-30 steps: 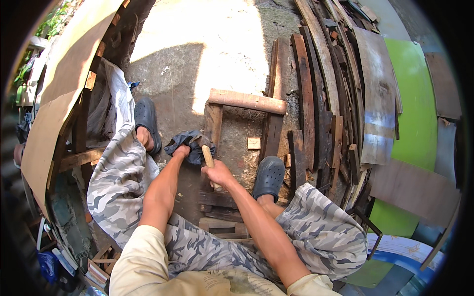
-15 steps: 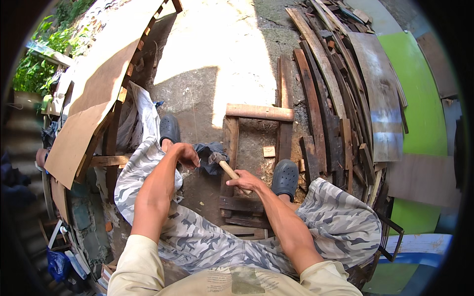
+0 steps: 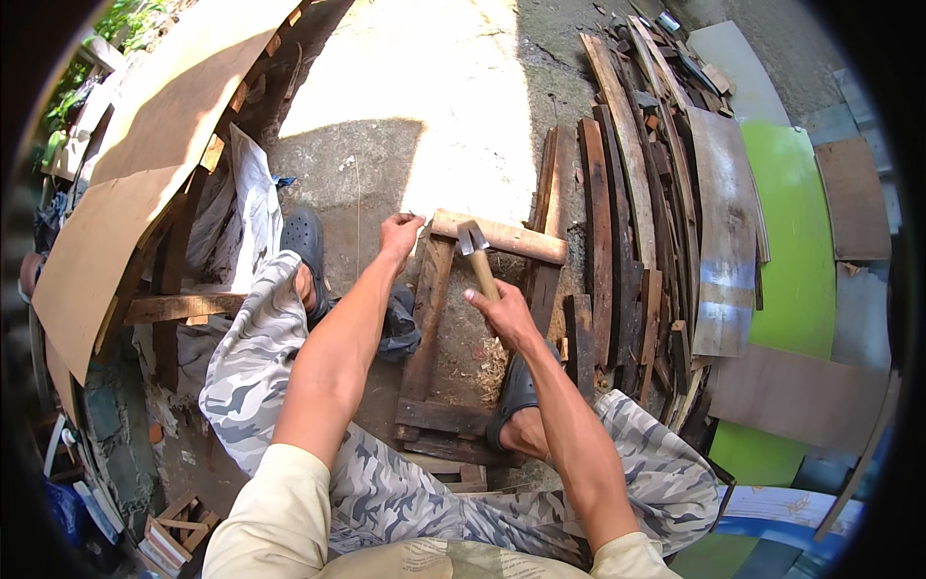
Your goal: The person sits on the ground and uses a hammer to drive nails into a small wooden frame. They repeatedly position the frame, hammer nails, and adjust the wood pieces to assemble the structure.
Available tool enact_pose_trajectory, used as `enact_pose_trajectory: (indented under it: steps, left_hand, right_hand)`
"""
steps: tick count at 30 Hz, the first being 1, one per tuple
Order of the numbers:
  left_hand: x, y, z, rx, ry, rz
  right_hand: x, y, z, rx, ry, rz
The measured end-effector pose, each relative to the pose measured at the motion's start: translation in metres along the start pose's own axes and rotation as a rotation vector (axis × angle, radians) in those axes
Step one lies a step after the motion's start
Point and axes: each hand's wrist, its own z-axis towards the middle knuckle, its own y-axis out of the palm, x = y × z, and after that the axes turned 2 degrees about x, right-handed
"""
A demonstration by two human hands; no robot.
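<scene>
Person seated on a low perch, seen from above. R hand (image 3: pixel 503 314), grip closed firmly round the wooden handle of a claw hammer (image 3: pixel 479 262), head up, just in front of a wooden frame's rounded crosspiece (image 3: pixel 521 241). L hand (image 3: pixel 397 236) is near the crosspiece's L end, fingers curled; can't tell how far its grip is closed or if it has hold of sth small. Frame lies on concrete floor (image 3: pixel 333 174) btwn the feet, w/ dark plastic bag (image 3: pixel 400 333) at its L side; long planks (image 3: pixel 598 212) to R.
</scene>
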Motion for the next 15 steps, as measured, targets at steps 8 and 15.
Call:
enact_pose_trajectory:
  steps: [8,15]
  left_hand:
    - [-0.026,0.035,0.017,-0.057,-0.052,0.025]
    - [-0.026,0.033,0.021,-0.006,0.086,0.396]
  right_hand:
    - [0.009,-0.057,0.116,0.425,-0.21,-0.422]
    - [0.029,-0.064,0.174,0.27,-0.1,-0.545]
